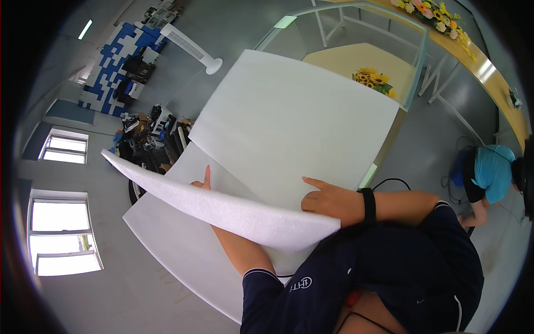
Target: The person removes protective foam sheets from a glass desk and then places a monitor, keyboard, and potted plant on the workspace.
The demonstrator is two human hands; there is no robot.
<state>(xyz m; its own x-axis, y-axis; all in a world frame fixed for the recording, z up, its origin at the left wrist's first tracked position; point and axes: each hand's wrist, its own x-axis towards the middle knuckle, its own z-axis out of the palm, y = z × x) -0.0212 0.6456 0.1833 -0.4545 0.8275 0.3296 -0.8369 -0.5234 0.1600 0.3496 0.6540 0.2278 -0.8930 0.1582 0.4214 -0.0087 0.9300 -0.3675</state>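
Note:
A thick white foam sheet [217, 209] stands tilted on edge before me, bowed along its length. My left hand [201, 182] is at its far side, index finger stretched up; the other fingers are mostly hidden behind the sheet, closed on it. At the sheet's right end, my right hand [331, 199] has its index finger pointing left and the other fingers curled in against the sheet. A dark band [368, 206] circles my right wrist. Beneath lies a large flat white sheet [295, 111], with another white sheet [172, 234] lower at the left.
A glass-edged table [420, 55] bearing sunflowers [370, 80] adjoins the far side. A wooden counter [489, 75] with flowers curves at the right, near a crouching person in blue [495, 170]. Piled gear [153, 139] and a white tower fan [192, 47] stand at the left.

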